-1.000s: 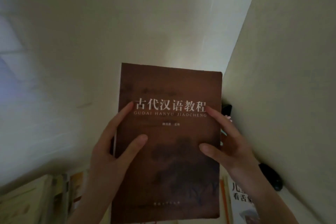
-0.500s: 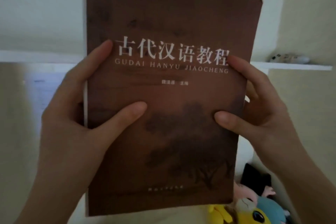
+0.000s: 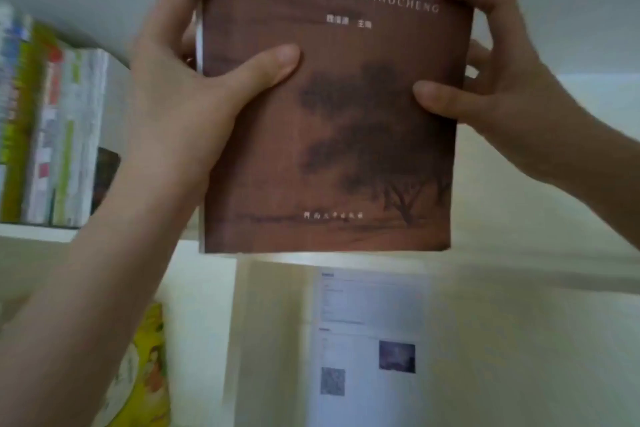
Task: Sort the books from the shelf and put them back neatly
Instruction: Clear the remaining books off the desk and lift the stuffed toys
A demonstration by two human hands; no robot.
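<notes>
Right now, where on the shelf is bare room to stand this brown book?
Right of the brown book, below the right hand, the shelf looks bare. The left end is crowded with upright books and a dark object.

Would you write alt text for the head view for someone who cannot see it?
The left hand and right hand hold a brown book upright by its sides, cover facing the camera. Other books stand on a shelf at left.
</notes>
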